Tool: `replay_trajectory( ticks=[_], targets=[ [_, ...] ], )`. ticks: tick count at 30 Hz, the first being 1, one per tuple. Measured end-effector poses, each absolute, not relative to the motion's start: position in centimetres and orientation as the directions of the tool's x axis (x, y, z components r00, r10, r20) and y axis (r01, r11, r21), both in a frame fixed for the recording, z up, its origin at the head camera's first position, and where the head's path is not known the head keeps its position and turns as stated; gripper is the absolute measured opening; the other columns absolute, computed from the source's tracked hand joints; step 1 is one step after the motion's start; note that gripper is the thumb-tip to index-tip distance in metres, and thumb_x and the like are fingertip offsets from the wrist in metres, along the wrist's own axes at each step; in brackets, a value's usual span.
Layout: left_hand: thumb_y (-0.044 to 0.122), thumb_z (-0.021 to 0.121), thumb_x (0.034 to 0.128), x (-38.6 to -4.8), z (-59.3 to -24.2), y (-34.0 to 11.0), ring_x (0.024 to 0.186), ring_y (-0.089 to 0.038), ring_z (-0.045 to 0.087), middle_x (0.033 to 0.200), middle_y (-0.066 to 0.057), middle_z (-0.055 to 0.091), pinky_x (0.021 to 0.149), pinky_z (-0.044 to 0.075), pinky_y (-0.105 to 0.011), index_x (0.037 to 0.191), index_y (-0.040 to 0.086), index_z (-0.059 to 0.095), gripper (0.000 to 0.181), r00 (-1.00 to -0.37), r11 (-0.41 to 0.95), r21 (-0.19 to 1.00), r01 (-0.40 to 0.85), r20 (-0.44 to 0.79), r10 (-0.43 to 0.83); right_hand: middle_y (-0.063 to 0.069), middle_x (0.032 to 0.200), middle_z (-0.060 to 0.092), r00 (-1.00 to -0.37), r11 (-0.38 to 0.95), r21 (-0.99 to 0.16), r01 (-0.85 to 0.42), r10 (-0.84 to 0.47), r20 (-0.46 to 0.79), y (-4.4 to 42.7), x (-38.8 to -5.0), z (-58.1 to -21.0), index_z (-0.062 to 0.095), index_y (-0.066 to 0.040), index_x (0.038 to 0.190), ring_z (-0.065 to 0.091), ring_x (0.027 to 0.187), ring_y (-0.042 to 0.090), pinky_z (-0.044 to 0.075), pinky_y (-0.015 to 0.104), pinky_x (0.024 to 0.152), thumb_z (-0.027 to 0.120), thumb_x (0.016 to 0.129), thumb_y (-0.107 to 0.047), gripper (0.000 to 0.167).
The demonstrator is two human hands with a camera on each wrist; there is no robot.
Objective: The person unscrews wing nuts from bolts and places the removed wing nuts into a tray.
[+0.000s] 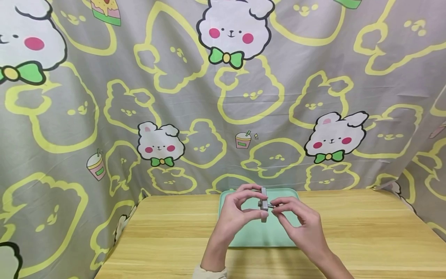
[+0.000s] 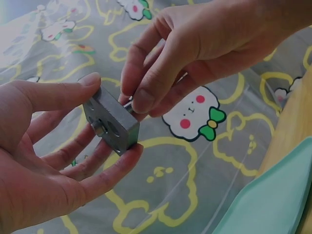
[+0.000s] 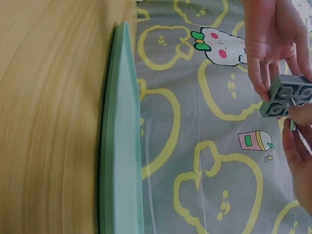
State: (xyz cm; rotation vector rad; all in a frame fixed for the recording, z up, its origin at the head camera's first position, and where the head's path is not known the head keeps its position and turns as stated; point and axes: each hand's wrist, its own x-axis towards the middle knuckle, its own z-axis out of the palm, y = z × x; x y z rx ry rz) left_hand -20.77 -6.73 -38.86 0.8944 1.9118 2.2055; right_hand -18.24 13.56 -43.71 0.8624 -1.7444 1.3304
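A grey rectangular block is held upright above the tray, gripped at its edges by the left hand. In the left wrist view the block shows round holes and a small metal end standing out of its face. The right hand pinches a thin metal rod at the block's other side. Its fingertips cover most of that rod in the left wrist view. The right wrist view shows the block's recessed face, with the rod meeting it near the middle.
A mint green tray lies on the wooden table beneath both hands. Behind and at the sides hangs a grey curtain with yellow outlines and white cartoon animals.
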Motion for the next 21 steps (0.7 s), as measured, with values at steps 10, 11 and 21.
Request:
replay_trajectory(
  ticks=[10,11,21],
  targets=[
    [-0.006,0.083,0.0803,-20.77,-38.79,-6.69,0.127,-0.026,0.055,0.136,-0.012,0.057,0.087,0.063,-0.045,0.111,0.000,0.076,0.032,-0.826,-0.213,0.931,0.295,0.361,0.433,0.018,0.103,0.071,-0.487,0.231,-0.461,-0.857,-0.066,0.871,13.53,-18.14,-43.53,0.074,-0.008,0.099,0.070,0.099,0.019,0.059,0.021,0.087,0.074,0.064,0.035,0.055],
    [-0.006,0.083,0.0803,-20.77,-38.80,-6.69,0.127,-0.026,0.055,0.136,-0.012,0.057,0.087,0.063,-0.045,0.111,0.000,0.076,0.032,-0.826,-0.213,0.932,0.295,0.360,0.433,0.018,0.103,0.071,-0.487,0.231,-0.462,-0.856,-0.066,0.871,13.54,-18.16,-43.55,0.074,-0.008,0.099,0.070,0.099,0.019,0.059,0.021,0.087,0.074,0.064,0.035,0.055],
    [-0.007,0.083,0.0801,-20.78,-38.81,-6.70,0.127,-0.026,0.056,0.136,-0.012,0.057,0.087,0.063,-0.045,0.111,0.000,0.076,0.032,-0.827,-0.215,0.932,0.292,0.359,0.432,0.020,0.103,0.071,-0.511,0.205,-0.491,-0.847,-0.055,0.858,13.51,-18.18,-43.54,0.074,-0.004,0.101,0.070,0.098,0.019,0.059,0.023,0.088,0.072,0.064,0.037,0.055]
  ],
)
